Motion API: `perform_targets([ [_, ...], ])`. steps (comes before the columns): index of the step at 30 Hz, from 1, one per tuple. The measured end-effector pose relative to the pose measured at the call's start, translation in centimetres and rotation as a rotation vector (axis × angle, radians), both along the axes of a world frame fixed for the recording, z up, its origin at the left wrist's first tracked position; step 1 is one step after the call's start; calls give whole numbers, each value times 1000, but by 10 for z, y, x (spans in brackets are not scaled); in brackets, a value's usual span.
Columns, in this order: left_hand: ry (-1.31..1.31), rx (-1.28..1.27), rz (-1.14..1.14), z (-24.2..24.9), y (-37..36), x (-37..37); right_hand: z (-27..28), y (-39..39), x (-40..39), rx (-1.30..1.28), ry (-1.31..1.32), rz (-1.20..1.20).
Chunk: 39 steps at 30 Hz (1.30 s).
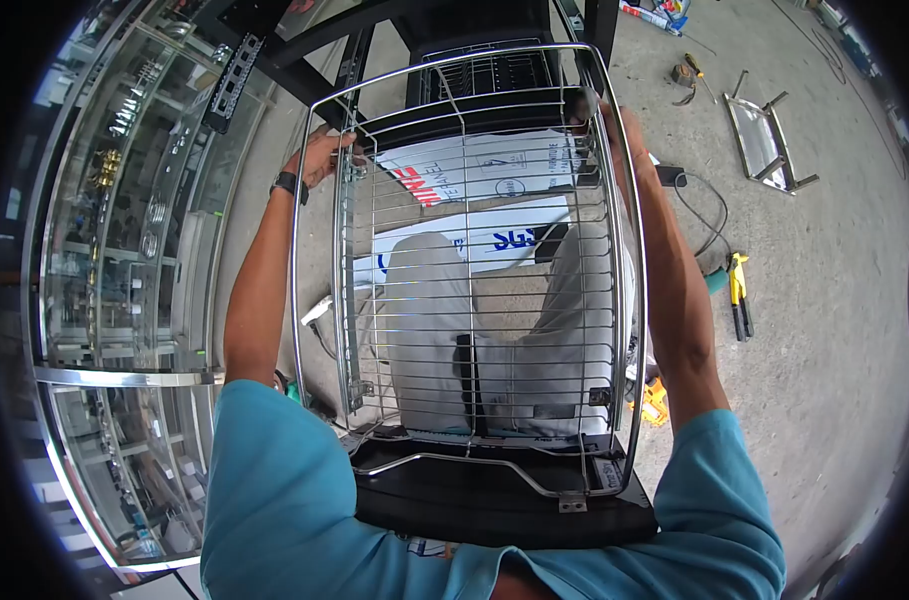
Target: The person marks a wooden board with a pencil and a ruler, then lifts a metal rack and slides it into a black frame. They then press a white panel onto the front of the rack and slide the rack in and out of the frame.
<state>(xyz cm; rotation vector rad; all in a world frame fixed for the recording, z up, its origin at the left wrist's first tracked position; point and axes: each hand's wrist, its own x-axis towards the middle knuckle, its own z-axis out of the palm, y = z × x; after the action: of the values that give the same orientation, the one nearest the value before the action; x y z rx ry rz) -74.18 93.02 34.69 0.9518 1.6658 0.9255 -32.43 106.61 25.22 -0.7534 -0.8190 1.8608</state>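
Observation:
A chrome pull-out wire basket [464, 290] stretches in front of me, over my legs. Metal slide rails run along its two sides; the left slide rail [342, 290] shows plainly. My left hand [324, 156] grips the basket's far left side, with its fingertips at the rail's end. On the far right side, my right hand [614, 135] is closed around the basket, partly hidden behind the bars. A black panel [494, 500] stands at the basket's near end, close to my body. Beyond both hands is a black metal frame [374, 20].
A glass display case [124, 250] stands along the left. Printed white-and-blue sheets [504, 165] lie under the basket. On the floor to the right are yellow-and-black pliers [740, 295], a small metal frame with legs [764, 140], a screwdriver [694, 66] and a cable [719, 215].

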Motion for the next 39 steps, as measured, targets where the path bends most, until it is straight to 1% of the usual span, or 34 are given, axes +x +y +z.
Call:
perform_targets([
  [3, -29, 12, -40, -2, -1, -5, 10, -11, -4, 75, -72, -43],
  [4, -18, 27, -35, -2, 0, -8, 13, -17, -1, 76, -21, -21],
  [5, -7, 40, -27, 1, -2, -6, 15, -16, -2, 81, -94, -20],
  [6, 23, 19, -41, 9, -4, 1, 16, -20, -2, 51, -107, -33],
  [7, 28, 21, -43, 5, -3, 0, 18, -20, -1, 29, -117, -52],
  [9, 41, 88, 59, -7, 0, 2, 15, -21, -3, -1, -88, -82],
  [10, 41, 90, 50, -7, 4, 5, 16, -20, -2, -28, -61, -105],
  [13, 39, 100, 65, -5, 1, 4, 19, -25, 0, -14, -17, -63],
  [14, 97, 115, 63, -4, 0, 7, 21, -25, -1, -13, -17, -60],
  [18, 107, 121, 74, -7, 5, 3, 16, -17, 0, -7, -64, -79],
  [20, 118, 43, 86, -5, 6, 2, 24, -26, 0, 7, -84, -95],
  [21, 120, 33, 86, -6, 5, 0, 29, -30, 1, 0, -52, -84],
  [23, 105, 73, 23, 0, 2, 7, 35, -39, 4, 4, -54, -92],
  [24, 104, 71, -14, 1, 3, 5, 26, -30, 2, 18, -48, -66],
  [26, 130, 68, 9, 0, -1, 8, 17, -26, 4, 15, -67, -82],
  [29, 163, 80, 48, 7, -4, 14, 21, -26, 1, 12, -51, -101],
  [30, 210, 82, 46, 8, -4, 17, 24, -28, 1, 21, -85, -96],
  [34, 299, 137, 25, 4, 0, 11, 13, -18, 5, 22, -118, -93],
  [35, 297, 136, 27, 2, 0, 11, 12, -18, 5, 19, -117, -93],
  [37, 229, 178, 155, -3, 0, 9, 10, -14, 5, 53, -144, -109],
  [39, 181, 141, 120, -7, 3, 1, 2, -9, 8, 76, -137, -54],
])
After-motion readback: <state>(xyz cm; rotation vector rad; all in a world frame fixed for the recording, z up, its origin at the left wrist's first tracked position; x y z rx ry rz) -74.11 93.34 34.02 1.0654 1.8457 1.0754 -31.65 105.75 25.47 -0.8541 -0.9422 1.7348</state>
